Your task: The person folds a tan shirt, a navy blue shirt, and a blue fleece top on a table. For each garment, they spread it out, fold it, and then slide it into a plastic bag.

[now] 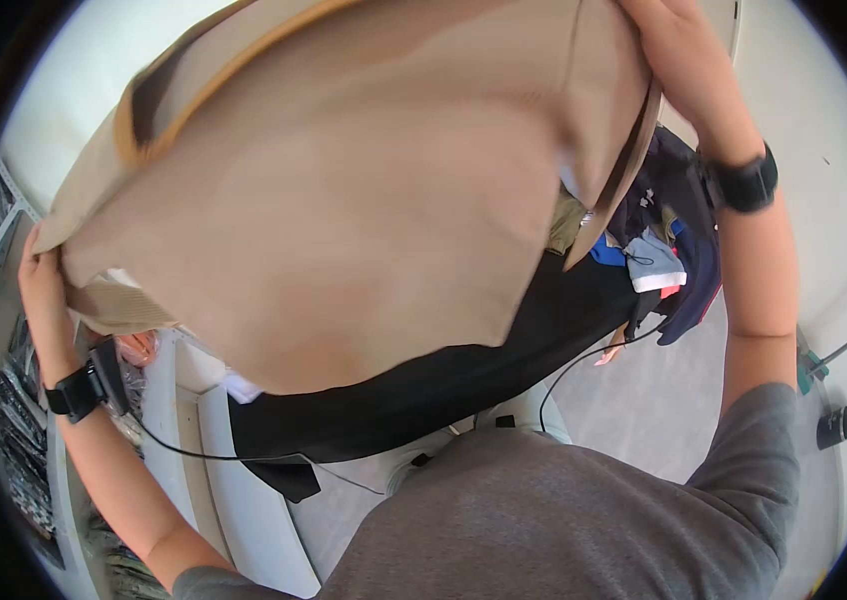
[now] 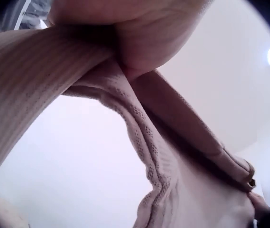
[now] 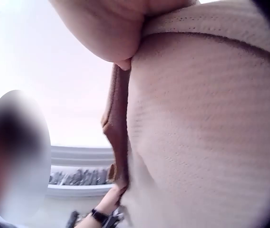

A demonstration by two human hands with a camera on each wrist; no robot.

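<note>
Beige garment: raised and spread between the person's two hands, above the black cloth, its lower edge sagging toward the near side.
Left hand: grips the garment's left edge beside a ribbed band, fingers curled over the fabric.
Right hand: clamped on the garment's far right edge, partly cut off by the head view.
Risk, grip: a thin hold on loose, blurred fabric could let one edge slip, so that side would likely drop and fold.
Risk, cable: the cord at the left wrist could snag the hem if swung low.
Clothes pile: right, under the garment's edge, which might drag it.
Arms: raised, wide apart; right hand farther out, left nearer.
</note>
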